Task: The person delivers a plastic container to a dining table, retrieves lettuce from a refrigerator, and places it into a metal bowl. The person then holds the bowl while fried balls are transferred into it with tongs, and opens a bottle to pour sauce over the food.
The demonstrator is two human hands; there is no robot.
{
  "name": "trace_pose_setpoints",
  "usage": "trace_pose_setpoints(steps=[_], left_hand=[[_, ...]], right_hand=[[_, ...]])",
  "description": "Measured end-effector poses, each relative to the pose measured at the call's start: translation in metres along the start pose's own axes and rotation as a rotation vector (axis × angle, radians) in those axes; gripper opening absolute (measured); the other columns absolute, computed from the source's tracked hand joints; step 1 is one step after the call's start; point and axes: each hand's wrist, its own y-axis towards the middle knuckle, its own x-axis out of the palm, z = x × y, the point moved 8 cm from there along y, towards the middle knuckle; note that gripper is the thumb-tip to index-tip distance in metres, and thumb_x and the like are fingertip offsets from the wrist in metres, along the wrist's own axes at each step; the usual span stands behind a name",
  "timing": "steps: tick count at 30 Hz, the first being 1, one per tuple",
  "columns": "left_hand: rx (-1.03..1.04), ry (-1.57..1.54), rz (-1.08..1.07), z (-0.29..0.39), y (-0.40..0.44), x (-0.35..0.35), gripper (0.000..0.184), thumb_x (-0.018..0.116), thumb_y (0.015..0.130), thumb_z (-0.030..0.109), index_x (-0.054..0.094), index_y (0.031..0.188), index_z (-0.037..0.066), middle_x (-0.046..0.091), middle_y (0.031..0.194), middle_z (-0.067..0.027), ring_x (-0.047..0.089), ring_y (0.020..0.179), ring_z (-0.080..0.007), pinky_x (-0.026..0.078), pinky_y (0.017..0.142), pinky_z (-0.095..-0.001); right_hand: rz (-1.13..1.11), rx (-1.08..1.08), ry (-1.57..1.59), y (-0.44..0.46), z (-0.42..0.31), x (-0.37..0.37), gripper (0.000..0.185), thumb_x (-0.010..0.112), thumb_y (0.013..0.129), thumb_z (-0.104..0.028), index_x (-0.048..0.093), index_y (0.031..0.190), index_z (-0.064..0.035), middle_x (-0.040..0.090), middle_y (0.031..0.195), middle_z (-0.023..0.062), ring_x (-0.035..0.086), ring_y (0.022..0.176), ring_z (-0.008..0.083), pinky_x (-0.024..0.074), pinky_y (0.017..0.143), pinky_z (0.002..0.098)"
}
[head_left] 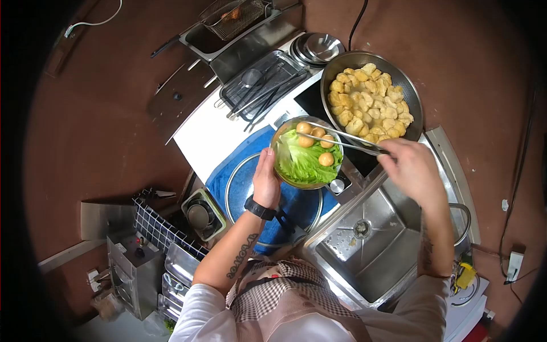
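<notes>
Short white sleeves; a brown-and-white checked apron crossed by a dark band; a black wristwatch; dark tattooed lettering along the left forearm, another dark tattoo on the right.

The left hand's far fingertips were hidden behind the bowl, whose bottom lay out of sight under lettuce. The right hand covered the tongs' near end. The bowl also hid part of the glass lid; the pan covered much of the stove. The top edge cut off a black cord, the bottom edge the apron.
</notes>
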Motion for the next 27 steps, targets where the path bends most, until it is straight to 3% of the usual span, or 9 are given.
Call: trace_pose_setpoints(steps=[2, 7, 8, 11, 20, 23, 27], left_hand=[[0.008, -0.01, -0.034, -0.002, 0.002, -0.001, 0.031, 0.045, 0.104, 0.035, 0.054, 0.118, 0.008, 0.059, 0.114, -0.0025, 0.057, 0.105, -0.013, 0.046, 0.092, -0.029], [0.006, 0.026, -0.024, -0.002, 0.0, -0.007, 0.032, 0.045, 0.104, 0.035, 0.053, 0.119, 0.008, 0.058, 0.115, -0.0026, 0.056, 0.107, -0.0132, 0.046, 0.092, -0.0292], [0.007, 0.008, -0.025, -0.003, 0.001, -0.007, 0.032, 0.045, 0.104, 0.035, 0.053, 0.12, 0.008, 0.058, 0.116, -0.0026, 0.056, 0.108, -0.0133, 0.046, 0.092, -0.0293], [0.03, -0.01, -0.038, -0.003, 0.0, -0.007, 0.036, 0.045, 0.104, 0.035, 0.051, 0.125, 0.007, 0.056, 0.12, -0.0038, 0.055, 0.111, -0.0143, 0.045, 0.095, -0.0306], [0.006, -0.019, -0.024, -0.006, -0.003, -0.003, 0.044, 0.046, 0.104, 0.033, 0.045, 0.135, 0.002, 0.053, 0.131, -0.0075, 0.052, 0.12, -0.0173, 0.042, 0.102, -0.033], [0.024, -0.012, 0.014, 0.0, -0.007, 0.004, 0.027, 0.047, 0.104, 0.032, 0.053, 0.113, 0.007, 0.055, 0.104, -0.0013, 0.052, 0.097, -0.0095, 0.044, 0.085, -0.0261], [0.034, -0.026, 0.0, -0.001, -0.006, 0.004, 0.028, 0.047, 0.104, 0.03, 0.052, 0.115, 0.006, 0.056, 0.106, -0.0023, 0.053, 0.099, -0.0106, 0.044, 0.088, -0.0266]], right_hand=[[-0.008, -0.01, 0.007, 0.003, -0.005, 0.011, 0.024, 0.067, 0.083, -0.017, 0.069, 0.102, -0.0026, 0.069, 0.098, 0.0157, 0.066, 0.086, 0.0344, 0.0522, 0.077, 0.0399], [-0.009, 0.111, 0.138, 0.002, 0.022, -0.012, 0.025, 0.063, 0.086, -0.021, 0.069, 0.103, -0.003, 0.07, 0.095, 0.0167, 0.067, 0.087, 0.034, 0.0522, 0.08, 0.0433], [0.003, 0.246, 0.081, 0.003, 0.038, -0.019, 0.027, 0.063, 0.086, -0.021, 0.069, 0.105, -0.0026, 0.069, 0.097, 0.0195, 0.067, 0.09, 0.0353, 0.0519, 0.081, 0.0452], [0.124, 0.3, -0.165, 0.016, 0.072, -0.028, 0.029, 0.062, 0.086, -0.023, 0.069, 0.105, -0.0026, 0.069, 0.1, 0.0206, 0.066, 0.093, 0.0373, 0.0513, 0.084, 0.0477], [0.06, 0.425, -0.186, 0.074, 0.125, 0.032, 0.03, 0.058, 0.087, -0.026, 0.07, 0.105, -0.0059, 0.069, 0.101, 0.0216, 0.065, 0.097, 0.0387, 0.0507, 0.088, 0.0473], [0.031, 0.439, -0.014, 0.068, 0.127, 0.015, 0.029, 0.058, 0.087, -0.026, 0.071, 0.105, -0.0074, 0.068, 0.103, 0.0206, 0.065, 0.099, 0.0367, 0.0504, 0.089, 0.0464], [-0.055, 0.493, 0.028, 0.07, 0.142, 0.02, 0.029, 0.057, 0.087, -0.025, 0.071, 0.105, -0.0064, 0.068, 0.103, 0.0203, 0.065, 0.101, 0.0361, 0.0501, 0.091, 0.0453]])
